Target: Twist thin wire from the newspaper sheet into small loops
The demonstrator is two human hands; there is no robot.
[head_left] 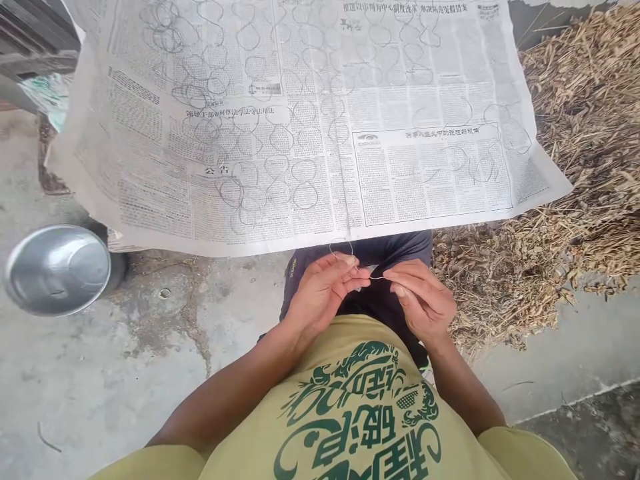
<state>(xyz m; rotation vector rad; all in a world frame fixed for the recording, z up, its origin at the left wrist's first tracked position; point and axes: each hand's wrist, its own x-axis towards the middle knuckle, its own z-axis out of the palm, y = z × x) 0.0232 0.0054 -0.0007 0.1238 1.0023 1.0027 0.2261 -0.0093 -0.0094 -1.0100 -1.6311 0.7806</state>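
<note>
A thin wire (341,240) runs between my hands below the newspaper's near edge, with a round loop standing up at its left part. My left hand (327,283) pinches the wire between thumb and fingers just under the loop. Its other end is gripped by the thumb and fingertips of my right hand (423,297). Spread out in front of me is a newspaper (425,107). Many wire figure-eights (305,183) lie on it, some apart and some overlapping in piles at the upper left. Looser bent wires (483,163) rest on its right part.
On the concrete floor to the left stands a shiny metal pot (57,270). A small ring-like piece (165,293) lies near it. Dry plant stalks (590,147) are heaped along the right side. Dark wooden furniture (40,33) shows at the upper left.
</note>
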